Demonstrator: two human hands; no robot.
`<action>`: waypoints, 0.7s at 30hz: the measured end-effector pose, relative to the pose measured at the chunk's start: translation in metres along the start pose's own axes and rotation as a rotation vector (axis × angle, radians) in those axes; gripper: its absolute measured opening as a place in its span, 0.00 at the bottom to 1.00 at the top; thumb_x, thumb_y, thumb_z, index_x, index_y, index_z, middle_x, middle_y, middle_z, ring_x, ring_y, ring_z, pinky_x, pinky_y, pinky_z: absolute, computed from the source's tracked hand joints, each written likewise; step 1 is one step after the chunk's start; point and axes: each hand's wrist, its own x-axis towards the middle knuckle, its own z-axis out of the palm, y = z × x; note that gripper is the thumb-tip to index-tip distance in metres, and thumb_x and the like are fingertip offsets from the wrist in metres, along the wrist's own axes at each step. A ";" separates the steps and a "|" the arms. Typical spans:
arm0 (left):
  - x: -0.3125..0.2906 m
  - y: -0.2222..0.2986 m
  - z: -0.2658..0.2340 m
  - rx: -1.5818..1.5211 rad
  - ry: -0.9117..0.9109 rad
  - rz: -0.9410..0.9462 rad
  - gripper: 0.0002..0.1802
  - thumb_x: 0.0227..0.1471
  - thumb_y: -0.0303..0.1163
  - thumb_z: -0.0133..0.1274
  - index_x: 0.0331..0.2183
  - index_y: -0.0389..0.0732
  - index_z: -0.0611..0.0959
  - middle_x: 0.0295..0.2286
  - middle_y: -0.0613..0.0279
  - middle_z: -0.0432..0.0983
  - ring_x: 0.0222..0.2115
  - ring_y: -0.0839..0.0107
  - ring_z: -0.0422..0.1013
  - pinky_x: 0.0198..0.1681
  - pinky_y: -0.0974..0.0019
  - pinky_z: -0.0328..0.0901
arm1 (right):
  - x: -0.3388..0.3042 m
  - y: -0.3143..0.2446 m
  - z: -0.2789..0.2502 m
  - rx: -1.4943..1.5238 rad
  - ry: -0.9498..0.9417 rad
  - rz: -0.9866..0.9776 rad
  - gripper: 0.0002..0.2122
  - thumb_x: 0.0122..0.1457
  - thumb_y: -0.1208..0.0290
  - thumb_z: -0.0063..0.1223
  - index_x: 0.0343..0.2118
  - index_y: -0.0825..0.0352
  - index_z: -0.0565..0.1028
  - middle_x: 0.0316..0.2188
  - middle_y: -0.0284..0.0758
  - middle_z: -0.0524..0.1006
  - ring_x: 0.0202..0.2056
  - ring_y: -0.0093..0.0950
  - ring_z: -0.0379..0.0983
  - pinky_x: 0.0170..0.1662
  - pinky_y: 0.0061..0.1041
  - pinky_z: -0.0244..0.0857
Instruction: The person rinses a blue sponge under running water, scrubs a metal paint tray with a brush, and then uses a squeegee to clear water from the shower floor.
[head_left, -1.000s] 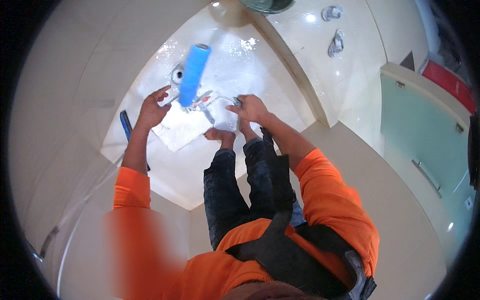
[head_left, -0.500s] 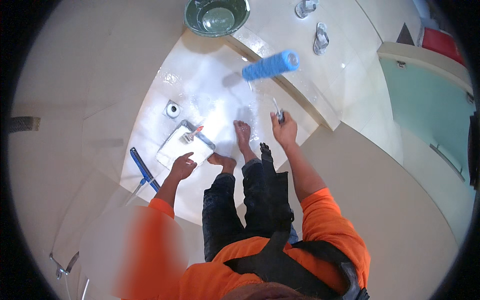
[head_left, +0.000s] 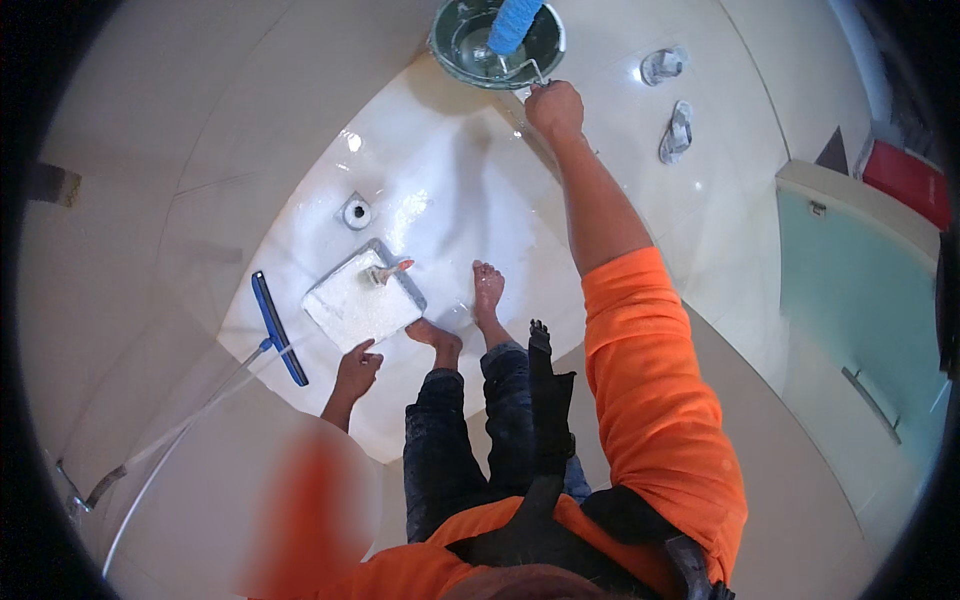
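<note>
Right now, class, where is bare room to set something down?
Bare: white floor between round white fitting, green basin and right foot. Crowded: around tray with brush, by blue squeegee, left hand and left foot; also at the basin: roller, right hand.

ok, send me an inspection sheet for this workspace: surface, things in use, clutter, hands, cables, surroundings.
Surface: white floor, shiny, wet-looking.
Things in use: blue roller over or in green bucket, cannot tell which; brush lying on white-coated tray.
Clutter: blue squeegee left of the tray; two slippers at right.
Hands: right hand grips the roller's handle; left hand, near the tray, appears to hold nothing.
Cables: nothing clearly seen.
Surroundings: pale wall at left; greenish glass panel and red object at right.
</note>
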 end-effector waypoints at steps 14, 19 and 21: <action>-0.061 -0.084 0.036 -0.311 0.047 -0.246 0.30 0.52 0.36 0.56 0.56 0.37 0.71 0.27 0.61 0.77 0.23 0.77 0.72 0.24 0.70 0.70 | 0.040 -0.008 0.048 -0.337 0.022 0.031 0.17 0.54 0.57 0.52 0.36 0.67 0.79 0.38 0.46 0.80 0.43 0.43 0.77 0.46 0.39 0.70; -0.053 -0.082 0.048 -0.332 0.002 -0.254 0.30 0.53 0.35 0.54 0.57 0.39 0.69 0.35 0.56 0.79 0.32 0.72 0.75 0.30 0.65 0.73 | 0.035 -0.026 0.037 -0.477 -0.139 0.043 0.23 0.53 0.49 0.54 0.40 0.66 0.79 0.43 0.46 0.79 0.47 0.42 0.75 0.49 0.39 0.69; -0.046 -0.094 0.058 -0.335 0.063 -0.139 0.29 0.52 0.36 0.56 0.55 0.37 0.72 0.28 0.58 0.78 0.25 0.74 0.73 0.26 0.67 0.71 | 0.039 -0.024 0.041 -0.487 -0.118 0.002 0.23 0.52 0.48 0.54 0.40 0.66 0.80 0.44 0.46 0.78 0.48 0.43 0.74 0.50 0.39 0.68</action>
